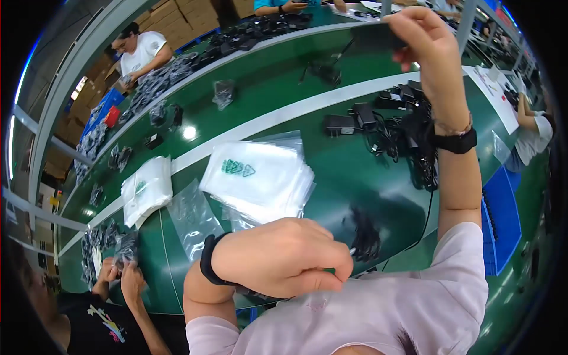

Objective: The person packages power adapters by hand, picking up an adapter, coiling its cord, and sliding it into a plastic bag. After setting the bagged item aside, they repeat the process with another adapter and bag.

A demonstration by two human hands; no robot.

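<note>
My right hand (423, 38) is raised at the upper right over the conveyor, its fingers pinched on a dark, flat, blurred piece (378, 36) whose kind I cannot make out. Close to my chest, my left hand (287, 254) is closed, fingers curled under; anything inside is hidden. Just right of it, a blurred bundle of black cable (364, 234) lies at the table's near edge. Beyond my left hand rests a stack of clear plastic bags (254, 177) with green print, one loose bag (195, 216) beside it. Black power adapters (364, 115) with cords are heaped below my raised forearm.
A green conveyor belt (266, 83) runs across beyond a pale rail, carrying bagged items (223, 93) and an adapter with cord (325, 72). Another bag stack (148, 186) sits left. A co-worker's hands (121, 275) work at lower left. A blue bin (503, 222) stands right.
</note>
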